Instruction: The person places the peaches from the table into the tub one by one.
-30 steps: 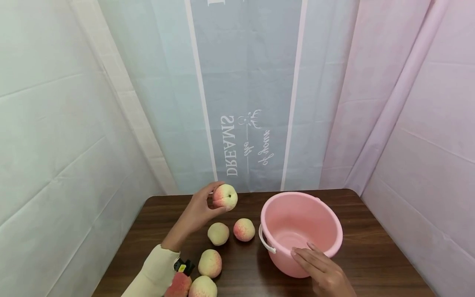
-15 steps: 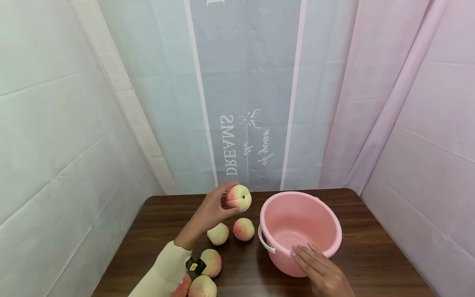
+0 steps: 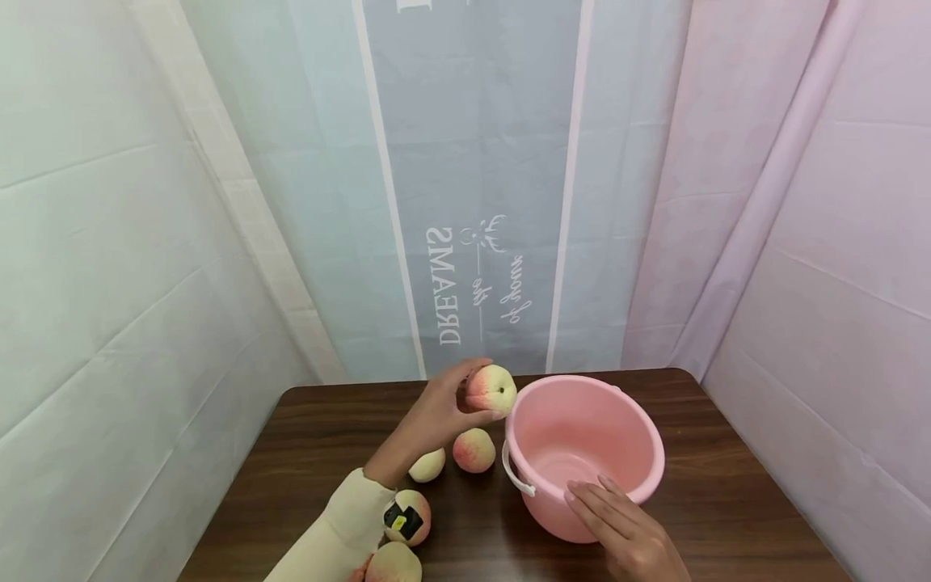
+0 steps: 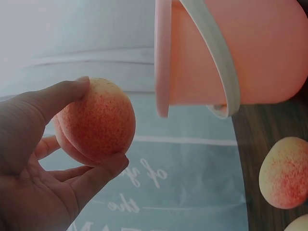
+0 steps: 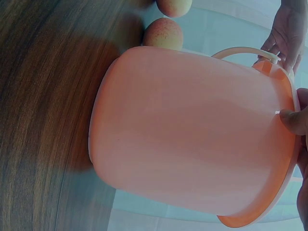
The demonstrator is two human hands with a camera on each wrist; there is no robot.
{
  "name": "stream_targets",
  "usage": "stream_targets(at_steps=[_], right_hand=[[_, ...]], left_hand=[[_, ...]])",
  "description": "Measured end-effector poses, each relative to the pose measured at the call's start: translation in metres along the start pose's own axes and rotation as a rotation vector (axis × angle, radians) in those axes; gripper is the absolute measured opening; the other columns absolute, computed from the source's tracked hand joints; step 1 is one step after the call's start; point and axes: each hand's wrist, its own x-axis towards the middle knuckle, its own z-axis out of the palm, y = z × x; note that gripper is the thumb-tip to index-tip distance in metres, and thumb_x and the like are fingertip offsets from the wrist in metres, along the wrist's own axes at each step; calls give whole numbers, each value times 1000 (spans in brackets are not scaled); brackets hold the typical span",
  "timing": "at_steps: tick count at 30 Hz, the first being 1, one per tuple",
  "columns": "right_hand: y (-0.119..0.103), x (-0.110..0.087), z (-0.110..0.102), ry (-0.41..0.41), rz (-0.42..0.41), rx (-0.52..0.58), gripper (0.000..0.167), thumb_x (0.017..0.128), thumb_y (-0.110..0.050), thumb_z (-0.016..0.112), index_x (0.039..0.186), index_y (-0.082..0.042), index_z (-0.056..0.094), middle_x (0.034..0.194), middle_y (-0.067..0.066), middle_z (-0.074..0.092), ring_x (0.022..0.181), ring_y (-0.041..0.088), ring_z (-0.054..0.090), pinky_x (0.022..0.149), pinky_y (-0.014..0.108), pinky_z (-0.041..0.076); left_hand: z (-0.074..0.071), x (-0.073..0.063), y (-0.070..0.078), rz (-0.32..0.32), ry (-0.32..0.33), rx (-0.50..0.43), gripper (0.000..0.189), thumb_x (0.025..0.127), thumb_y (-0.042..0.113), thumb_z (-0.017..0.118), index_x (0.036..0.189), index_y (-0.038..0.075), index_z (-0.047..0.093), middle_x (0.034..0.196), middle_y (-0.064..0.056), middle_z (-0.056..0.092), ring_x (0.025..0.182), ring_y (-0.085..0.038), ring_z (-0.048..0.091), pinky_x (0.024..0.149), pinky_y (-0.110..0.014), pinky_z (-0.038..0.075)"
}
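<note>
Above and left of the round, pink plastic bucket [image 3: 556, 517], the left hand [image 3: 440, 410] pinches a round red-and-yellow peach [image 3: 493, 390]. The right hand [image 3: 629, 529] clasps the bucket's near rim, seemingly to steady it.

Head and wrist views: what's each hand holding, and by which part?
Left hand holds a round yellow-red peach by its sides, thumb opposite fingers; right hand pinches a pink plastic bucket by its near rim.
</note>
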Motion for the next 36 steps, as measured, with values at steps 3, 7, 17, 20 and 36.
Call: stream_targets(at_steps=[3,7,17,20,36], right_hand=[[0,-1,1,-1,0,-4,42,95,12,34,109,8,73,108,19,74,104,25,68,112,37,41],[0,-3,-1,-13,19,-1,42,95,11,34,108,8,73,107,19,74,101,25,68,112,36,40],[-2,-8,-2,-35,51,-13,41,97,10,34,108,7,74,108,18,74,99,25,68,113,35,39],[-2,-9,-2,-44,65,-8,42,97,9,34,108,7,74,108,18,74,100,25,68,114,35,38],[-3,-15,-2,-71,97,-1,43,99,9,32,109,7,73,112,19,73,102,26,67,114,35,37]], left_hand=[[3,3,3,0,-4,-15,74,81,28,88,145,17,53,129,6,62,107,-11,59,86,-29,55],[8,8,7,8,-16,-32,75,80,23,89,145,15,53,129,4,62,108,-11,60,88,-29,54],[21,19,14,31,-35,-14,73,81,22,89,144,14,54,131,1,62,110,-12,60,88,-27,54],[24,22,16,41,-49,-23,72,81,23,88,144,16,54,131,2,61,111,-11,59,90,-27,53],[45,29,18,91,-56,-48,71,80,22,89,142,14,55,130,3,62,109,-10,59,90,-26,52]])
